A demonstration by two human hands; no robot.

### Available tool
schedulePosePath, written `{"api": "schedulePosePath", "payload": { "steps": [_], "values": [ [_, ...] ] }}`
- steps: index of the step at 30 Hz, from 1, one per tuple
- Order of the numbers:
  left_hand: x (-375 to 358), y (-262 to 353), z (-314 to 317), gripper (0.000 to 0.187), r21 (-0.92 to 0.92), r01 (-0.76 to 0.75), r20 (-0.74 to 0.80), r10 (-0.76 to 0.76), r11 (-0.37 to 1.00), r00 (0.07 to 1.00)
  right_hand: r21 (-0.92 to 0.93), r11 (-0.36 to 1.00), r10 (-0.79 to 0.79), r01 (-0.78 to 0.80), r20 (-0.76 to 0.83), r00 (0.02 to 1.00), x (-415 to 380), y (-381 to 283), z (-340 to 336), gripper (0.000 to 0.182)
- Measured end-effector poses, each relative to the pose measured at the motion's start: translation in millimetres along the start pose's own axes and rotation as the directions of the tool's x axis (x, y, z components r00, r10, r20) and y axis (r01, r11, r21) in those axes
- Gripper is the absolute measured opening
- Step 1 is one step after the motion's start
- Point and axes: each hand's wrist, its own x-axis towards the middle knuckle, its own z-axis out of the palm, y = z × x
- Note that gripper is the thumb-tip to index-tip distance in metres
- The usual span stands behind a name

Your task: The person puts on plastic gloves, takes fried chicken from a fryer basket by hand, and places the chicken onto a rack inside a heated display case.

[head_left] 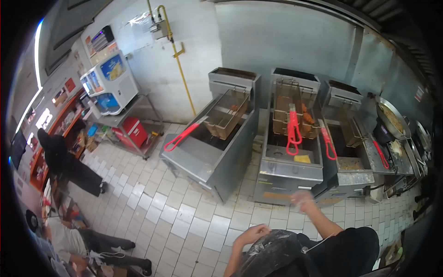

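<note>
My left hand [254, 234] is in front of my dark, flour-marked apron [267, 251], fingers loosely extended and nothing visible in it. My right hand [303, 201] reaches out toward the front of the middle deep fryer [288, 177]; it is blurred, and I cannot make out its fingers. Wire fry baskets [286, 106] with red handles [294, 134] hang over that fryer. Browned fried pieces [308, 116] lie in its right-hand basket. A yellow piece [302, 159], perhaps a cloth, rests at the fryer's front edge.
Left of it stands another fryer [207, 161] with a basket [228, 113]; a third fryer [353, 164] stands right. A large pan [392, 120] sits far right. Two other people, one in dark clothes [69, 161], stand at left. A drink dispenser [110, 83] tops a metal cart.
</note>
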Motion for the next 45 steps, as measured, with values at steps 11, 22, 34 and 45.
{"api": "schedulePosePath", "payload": {
  "steps": [11,22,34,45],
  "values": [
    [-160,-255,-10,0.047,-0.797,-0.029,-0.605,-0.796,0.604,0.029,-0.318,0.711,-0.629,0.627,0.109,0.77,102,-390,2,0.033],
    [16,-135,62,0.047,-0.749,0.435,-0.41,-0.865,0.5,0.288,-0.859,-0.469,-0.44,0.205,0.428,0.79,488,-429,44,0.009],
    [66,-173,102,0.021,-0.753,0.474,-0.4,-0.889,0.457,0.222,-0.957,-0.021,-0.414,0.288,0.271,0.869,437,-448,50,0.017],
    [71,-206,125,0.023,-0.732,0.463,-0.431,-0.866,0.5,0.254,-0.821,-0.124,0.03,0.558,0.559,0.829,430,-442,-8,0.077]
  ]
}}
